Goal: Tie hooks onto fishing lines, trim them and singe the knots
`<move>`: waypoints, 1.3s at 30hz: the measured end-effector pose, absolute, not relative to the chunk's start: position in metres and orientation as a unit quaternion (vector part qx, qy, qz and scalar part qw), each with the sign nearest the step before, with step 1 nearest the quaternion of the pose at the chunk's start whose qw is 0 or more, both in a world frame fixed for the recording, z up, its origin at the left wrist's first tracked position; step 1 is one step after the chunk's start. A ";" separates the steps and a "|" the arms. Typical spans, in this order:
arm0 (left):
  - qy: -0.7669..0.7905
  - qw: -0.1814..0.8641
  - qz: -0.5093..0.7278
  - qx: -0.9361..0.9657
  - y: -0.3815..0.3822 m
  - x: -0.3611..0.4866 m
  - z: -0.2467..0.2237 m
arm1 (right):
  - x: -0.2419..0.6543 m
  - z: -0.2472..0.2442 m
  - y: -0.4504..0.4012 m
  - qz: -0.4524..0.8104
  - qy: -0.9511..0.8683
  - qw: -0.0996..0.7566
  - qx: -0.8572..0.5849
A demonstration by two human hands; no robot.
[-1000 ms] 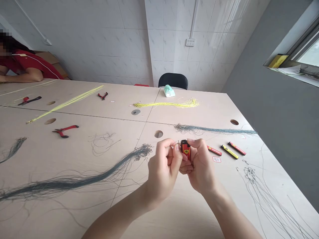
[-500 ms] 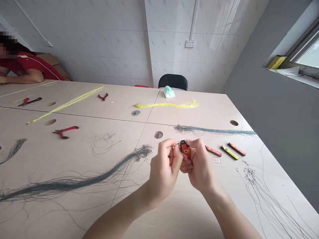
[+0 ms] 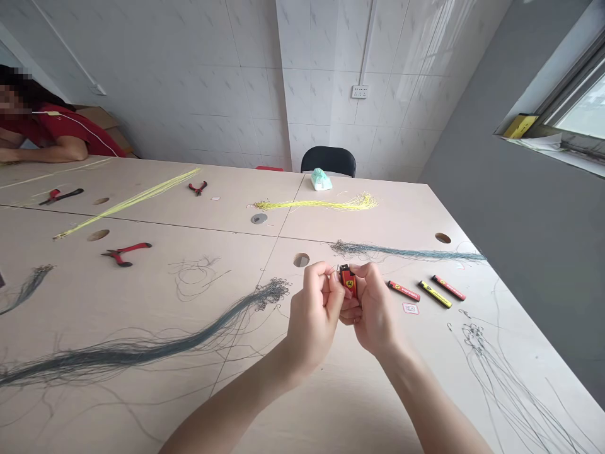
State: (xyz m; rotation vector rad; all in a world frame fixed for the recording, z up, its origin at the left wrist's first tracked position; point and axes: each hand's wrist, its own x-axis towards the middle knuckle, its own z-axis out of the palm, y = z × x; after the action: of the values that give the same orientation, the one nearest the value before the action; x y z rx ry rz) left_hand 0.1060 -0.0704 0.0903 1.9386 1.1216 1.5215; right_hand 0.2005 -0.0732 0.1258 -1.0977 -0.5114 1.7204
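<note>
A red plastic lighter (image 3: 348, 282) stands upright between the hands, its lower body wrapped in the closed, curled fingers of the right hand (image 3: 373, 310): a snug hold. The left hand (image 3: 314, 318) curls tightly beside it, fingertips near its top — whether they pinch anything is too small to tell.

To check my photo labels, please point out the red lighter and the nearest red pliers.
Red lighter (image 3: 348, 282), head view, on its body.
Nearest red pliers (image 3: 135, 247), head view, on the upper handle.
</note>
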 end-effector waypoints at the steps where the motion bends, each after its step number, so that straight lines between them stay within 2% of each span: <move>1: 0.410 0.216 0.547 0.697 -0.069 0.106 0.090 | 0.200 0.125 -0.072 0.709 -0.208 0.497 -0.455; 8: 0.420 0.236 0.543 0.688 -0.068 0.107 0.084 | 0.200 0.121 -0.069 0.692 -0.208 0.509 -0.468; 20: 0.294 0.213 0.617 0.698 -0.068 0.106 0.076 | 0.192 0.108 -0.082 0.606 -0.325 0.596 -0.415; 32: 0.273 0.263 0.596 0.707 -0.071 0.103 0.081 | 0.194 0.111 -0.090 0.580 -0.383 0.600 -0.397; 39: 0.278 0.232 0.589 0.723 -0.069 0.101 0.081 | 0.195 0.108 -0.089 0.587 -0.375 0.599 -0.395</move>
State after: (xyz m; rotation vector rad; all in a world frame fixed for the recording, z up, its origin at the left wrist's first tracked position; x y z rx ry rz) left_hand 0.1013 -0.0690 0.0809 1.9853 0.7644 1.6176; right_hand 0.1950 -0.0887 0.1077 -0.9174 -0.8705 1.3615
